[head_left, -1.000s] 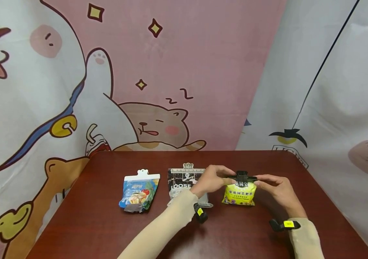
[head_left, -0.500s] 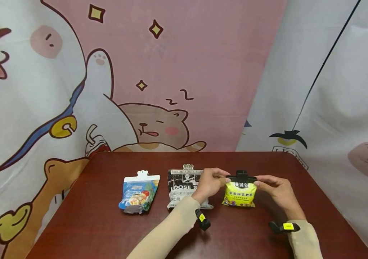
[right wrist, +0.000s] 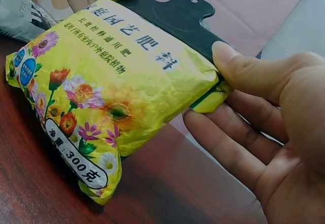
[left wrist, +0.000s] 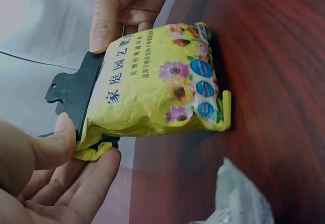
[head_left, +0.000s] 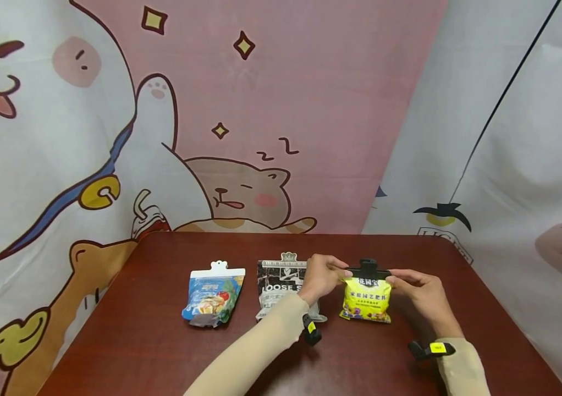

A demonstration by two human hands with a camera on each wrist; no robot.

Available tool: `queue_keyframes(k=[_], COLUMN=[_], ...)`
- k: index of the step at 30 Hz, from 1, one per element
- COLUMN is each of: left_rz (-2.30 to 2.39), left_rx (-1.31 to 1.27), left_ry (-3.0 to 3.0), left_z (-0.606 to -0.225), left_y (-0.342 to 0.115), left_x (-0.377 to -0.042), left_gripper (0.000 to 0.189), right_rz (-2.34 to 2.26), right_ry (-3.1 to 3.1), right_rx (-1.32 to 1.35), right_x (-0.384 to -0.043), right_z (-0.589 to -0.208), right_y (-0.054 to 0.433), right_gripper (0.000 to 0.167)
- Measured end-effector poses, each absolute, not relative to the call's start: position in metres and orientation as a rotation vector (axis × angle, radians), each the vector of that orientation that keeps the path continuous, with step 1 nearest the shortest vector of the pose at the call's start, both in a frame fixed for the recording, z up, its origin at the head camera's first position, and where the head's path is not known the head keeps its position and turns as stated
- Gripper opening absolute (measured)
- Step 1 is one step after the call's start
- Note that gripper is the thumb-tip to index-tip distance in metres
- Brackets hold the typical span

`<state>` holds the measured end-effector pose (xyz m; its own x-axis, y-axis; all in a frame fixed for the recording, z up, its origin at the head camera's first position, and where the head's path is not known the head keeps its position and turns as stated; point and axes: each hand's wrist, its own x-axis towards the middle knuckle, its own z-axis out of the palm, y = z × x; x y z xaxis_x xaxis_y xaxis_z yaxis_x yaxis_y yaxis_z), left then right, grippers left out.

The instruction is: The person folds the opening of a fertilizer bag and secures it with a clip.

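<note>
A yellow bag of plant fertilizer (head_left: 366,301) with flowers printed on its front is in all three views. Across its top edge sits a black bag clip (head_left: 368,269). My left hand (head_left: 321,278) pinches the clip's left end, thumb (left wrist: 56,137) on the front and fingers behind the folded bag top. At the opposite end, my right hand (head_left: 424,294) pinches the clip between thumb (right wrist: 249,69) and fingers. The bag hangs below the clip, its lower edge at or close to the tabletop; contact there is hard to tell.
Left of the fertilizer, a black-and-grey bag (head_left: 273,300) with a silver clip lies partly behind my left hand. Farther left is a blue food bag (head_left: 214,300) with a white clip. The dark red table (head_left: 162,352) ends at a cartoon-printed curtain (head_left: 320,121).
The fertilizer bag has shifted slightly toward me and shows more of its front. My left fingers have settled on the clip's left end. The other two bags stay in place.
</note>
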<state>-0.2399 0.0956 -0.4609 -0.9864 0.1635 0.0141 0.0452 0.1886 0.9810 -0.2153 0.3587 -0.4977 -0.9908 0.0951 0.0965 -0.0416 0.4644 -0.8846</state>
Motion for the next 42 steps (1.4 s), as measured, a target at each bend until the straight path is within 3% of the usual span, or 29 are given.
queue_keyframes(k=[8,19,42], left_rz=[1.839,1.705,1.194], left_rx=[0.165,0.106,0.032], left_ry=[2.464,2.522,2.685], left_z=[-0.460,-0.464,-0.473], left_y=[0.099,0.103,0.111], left_x=[-0.250,-0.264,-0.285], left_gripper=[0.007,0.011,0.019], right_rz=[1.558,1.674,1.605], right_ry=[-2.677,-2.714,-2.858], right_rx=[-0.120,-0.132,-0.165], right_x=[-0.225,-0.240,-0.258], right_z=[-0.492,-0.498,-0.504], right_y=[0.357,0.357,0.345], right_gripper=[0.062,0.065,0.054])
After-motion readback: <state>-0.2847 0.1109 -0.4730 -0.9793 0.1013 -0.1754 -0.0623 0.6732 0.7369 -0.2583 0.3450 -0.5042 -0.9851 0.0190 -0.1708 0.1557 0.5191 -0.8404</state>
